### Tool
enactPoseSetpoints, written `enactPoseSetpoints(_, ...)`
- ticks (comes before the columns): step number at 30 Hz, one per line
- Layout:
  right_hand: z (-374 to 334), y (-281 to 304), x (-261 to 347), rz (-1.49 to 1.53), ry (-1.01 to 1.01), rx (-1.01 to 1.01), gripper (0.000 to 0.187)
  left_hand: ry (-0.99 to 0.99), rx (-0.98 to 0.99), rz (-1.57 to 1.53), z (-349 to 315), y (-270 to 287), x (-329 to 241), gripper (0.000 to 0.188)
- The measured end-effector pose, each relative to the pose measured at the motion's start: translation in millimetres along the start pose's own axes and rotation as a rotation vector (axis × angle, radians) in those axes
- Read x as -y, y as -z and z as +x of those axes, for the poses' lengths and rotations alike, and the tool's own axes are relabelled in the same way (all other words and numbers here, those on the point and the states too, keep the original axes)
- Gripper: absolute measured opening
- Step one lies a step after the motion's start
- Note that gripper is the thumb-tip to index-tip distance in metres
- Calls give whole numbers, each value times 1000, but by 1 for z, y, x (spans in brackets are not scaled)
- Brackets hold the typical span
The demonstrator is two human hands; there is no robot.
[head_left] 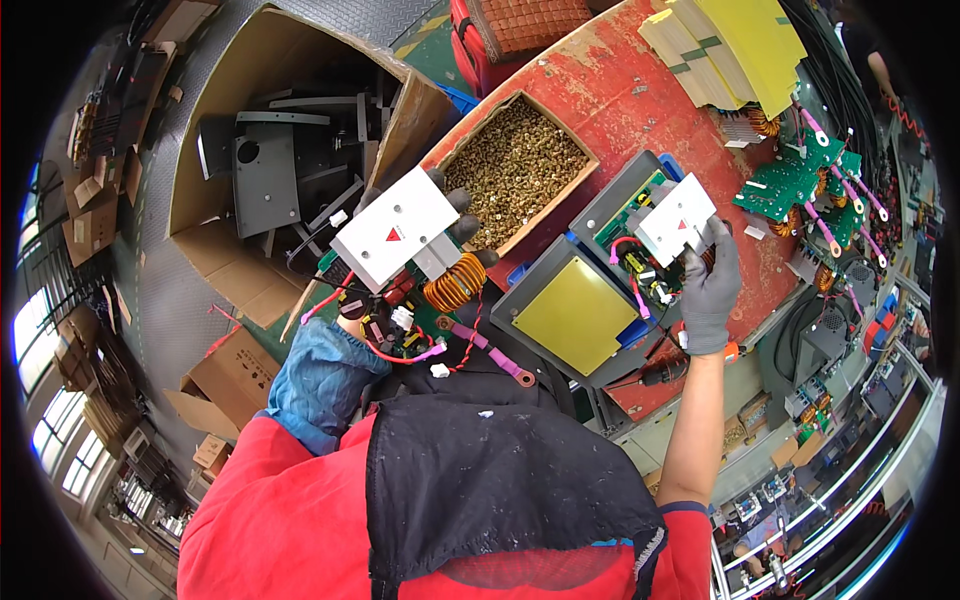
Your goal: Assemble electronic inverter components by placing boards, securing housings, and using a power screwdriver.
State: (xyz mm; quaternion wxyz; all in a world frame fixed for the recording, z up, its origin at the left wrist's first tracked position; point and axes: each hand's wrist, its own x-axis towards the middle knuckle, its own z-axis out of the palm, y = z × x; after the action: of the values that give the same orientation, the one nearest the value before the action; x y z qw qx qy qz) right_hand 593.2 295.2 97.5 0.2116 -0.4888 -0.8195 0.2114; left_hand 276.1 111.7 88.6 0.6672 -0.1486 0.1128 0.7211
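My left hand [462,212], in a dark glove, is closed on a circuit board assembly with a white cover plate [398,228], held up over my lap. Below that plate show a copper-wound coil [456,284], red wires and a pink-sleeved cable with a ring terminal [502,362]. On the right, my grey-gloved right hand [710,290] grips the edge of a second circuit board with a white plate [676,220]. This board sits over a grey metal housing [590,212]. A yellow sheet [572,316] lies in the housing's nearer part.
A box of small brass-coloured fasteners [525,165] stands on the worn red table [600,75]. Left of it is a carton [215,150] of grey metal parts. Yellow sheets [735,50] and green circuit boards [790,185] sit at the right. A power driver [665,372] lies near my right wrist.
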Motion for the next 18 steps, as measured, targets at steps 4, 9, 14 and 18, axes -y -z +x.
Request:
enactPoseSetpoints(4, -2, -1, -6, 2, -10, 16, 41, 12, -96, 33, -4, -10, -5, 55)
enactPoseSetpoints(9, -4, -3, -15, 42, -71, 52, 45, 63, -14, -12, -2, -6, -7, 59)
enactPoseSetpoints(14, 10, 37, 8, 160, -147, 105, 65, 118, 45, -99, -6, -10, -3, 71)
enactPoseSetpoints(18, -11, 62, 89, 233, -30, 52, 68, 191, 44, -130, 1, -27, 6, 81)
